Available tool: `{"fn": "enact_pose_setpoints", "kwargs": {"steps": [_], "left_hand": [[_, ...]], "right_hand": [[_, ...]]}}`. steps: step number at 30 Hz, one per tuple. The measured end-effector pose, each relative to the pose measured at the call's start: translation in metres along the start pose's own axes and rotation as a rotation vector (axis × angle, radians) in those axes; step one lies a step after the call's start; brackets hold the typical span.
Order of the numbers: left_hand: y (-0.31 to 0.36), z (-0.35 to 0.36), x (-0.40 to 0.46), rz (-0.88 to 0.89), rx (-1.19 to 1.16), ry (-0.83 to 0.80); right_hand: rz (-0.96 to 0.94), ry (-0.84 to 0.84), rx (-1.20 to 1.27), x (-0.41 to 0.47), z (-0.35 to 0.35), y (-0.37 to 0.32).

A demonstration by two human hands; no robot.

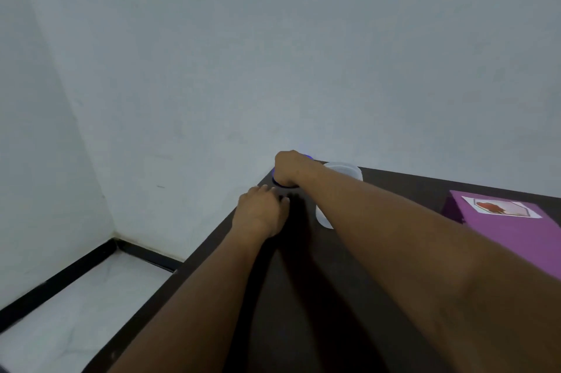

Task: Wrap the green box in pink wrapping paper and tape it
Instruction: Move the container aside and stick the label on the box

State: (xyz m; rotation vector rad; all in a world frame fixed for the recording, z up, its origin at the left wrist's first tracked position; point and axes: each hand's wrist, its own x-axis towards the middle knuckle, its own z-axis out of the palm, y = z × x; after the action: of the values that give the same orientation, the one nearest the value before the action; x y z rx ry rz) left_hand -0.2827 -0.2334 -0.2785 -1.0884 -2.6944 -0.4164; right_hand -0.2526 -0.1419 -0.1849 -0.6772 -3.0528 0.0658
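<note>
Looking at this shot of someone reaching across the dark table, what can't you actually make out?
- Head view: the round object under the right hand; the hand covers nearly all of it.
- The left hand fingertips, lost in blur and shadow.
- The white container, crossed by the right forearm.
- The purple box, cut off by the right edge.
- No green box shows.

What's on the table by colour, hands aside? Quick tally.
Purple/pink: 1, the box with a picture label, at the right edge.
White/translucent: 1, a container behind the right forearm.
Blue and black: 1, a small round object gripped under the right hand, mostly hidden.
Total: 3.
The left hand rests beside it.
</note>
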Motion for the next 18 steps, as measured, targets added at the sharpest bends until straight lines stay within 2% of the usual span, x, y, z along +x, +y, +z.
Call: {"fn": "enact_pose_setpoints", "kwargs": {"steps": [3, 6, 11, 18], "left_hand": [[0.0, 0.004, 0.004, -0.016, 0.039, -0.093], [0.003, 0.001, 0.004, -0.048, 0.039, -0.206], [0.003, -0.001, 0.005, -0.057, 0.022, -0.26], [0.002, -0.005, 0.0, -0.051, 0.058, -0.288]], "right_hand": [[0.031, -0.125, -0.107, 0.01, -0.003, -0.006], [0.06, -0.152, -0.114, 0.025, 0.004, -0.006], [0.146, -0.057, -0.022, 0.052, 0.018, -0.005], [0.199, 0.019, 0.152, 0.042, 0.005, -0.001]]}}
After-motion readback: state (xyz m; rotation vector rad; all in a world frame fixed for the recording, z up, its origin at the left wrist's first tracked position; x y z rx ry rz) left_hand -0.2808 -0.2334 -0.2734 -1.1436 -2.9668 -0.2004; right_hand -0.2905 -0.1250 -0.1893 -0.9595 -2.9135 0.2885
